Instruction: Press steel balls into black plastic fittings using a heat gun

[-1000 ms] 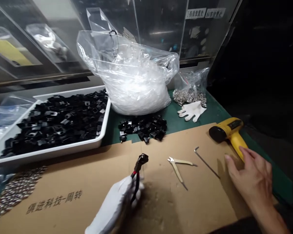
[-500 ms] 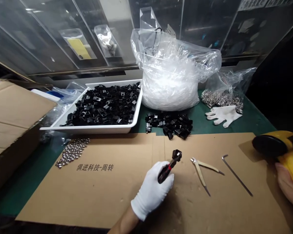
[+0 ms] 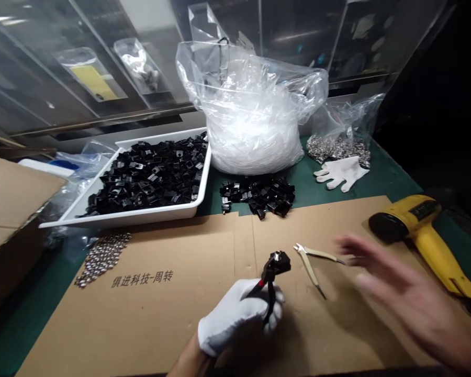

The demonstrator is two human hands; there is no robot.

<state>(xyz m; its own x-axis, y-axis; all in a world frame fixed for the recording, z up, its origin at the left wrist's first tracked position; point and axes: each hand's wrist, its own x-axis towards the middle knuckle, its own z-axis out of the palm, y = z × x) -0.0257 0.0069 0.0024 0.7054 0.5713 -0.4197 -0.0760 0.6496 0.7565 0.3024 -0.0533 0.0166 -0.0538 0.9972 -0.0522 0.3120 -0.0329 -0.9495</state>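
"What's the biggest thing?"

"The cardboard sheet, flat below the left hand and the right hand."

"And next?"

"A puffy clear plastic bag, far past the left hand. A white tray full of black parts is past that hand too, over to its left. A yellow gun-shaped tool lies just past the right hand."

"What about the hands?"

"The left wears a white glove and is wrapped tight around black pliers. The right is bare and blurry, fingers and thumb apart."

"Anything little?"

"Cream-handled cutters lie between the hands. The littlest, a black piece, sits at the pliers' tip, just beyond the left hand."
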